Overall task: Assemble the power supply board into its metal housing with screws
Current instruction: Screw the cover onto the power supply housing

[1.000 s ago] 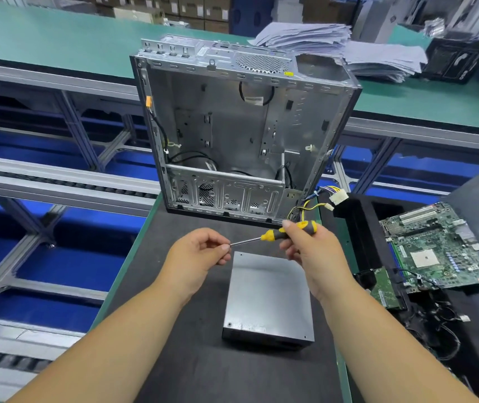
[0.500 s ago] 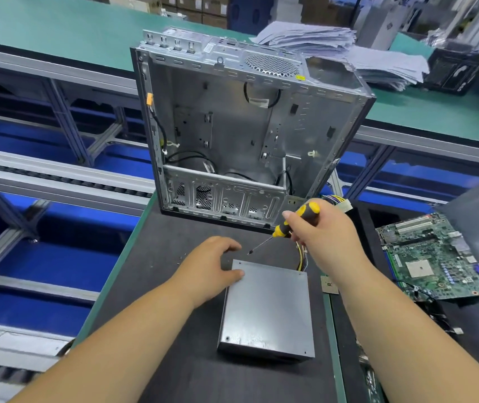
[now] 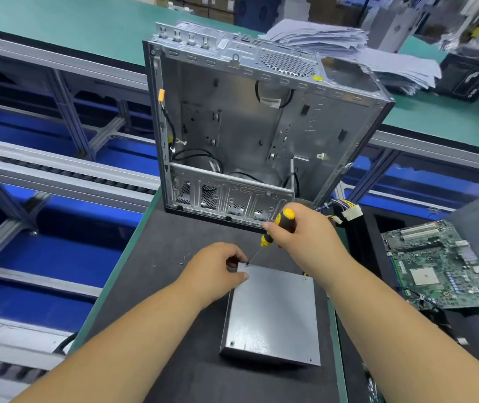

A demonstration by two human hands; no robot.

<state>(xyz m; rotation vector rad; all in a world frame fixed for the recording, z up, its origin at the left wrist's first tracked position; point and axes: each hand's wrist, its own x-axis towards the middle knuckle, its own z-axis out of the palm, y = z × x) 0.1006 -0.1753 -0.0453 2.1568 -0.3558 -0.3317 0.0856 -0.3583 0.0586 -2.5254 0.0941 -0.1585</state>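
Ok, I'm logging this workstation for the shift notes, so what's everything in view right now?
power supply housing: one, grey metal box, flat on the black mat nearest the person
screwdriver: one, yellow and black handle, tip at the housing's far left corner
computer case: one, silver, open, upright behind the housing
black mat: one, covers the bench
motherboard: one, green, on the right
cable connector: one, white, with coloured wires, right of the case
paper stack: one, white, on the green bench behind
left hand: rests at the housing's far left corner
right hand: grips the screwdriver
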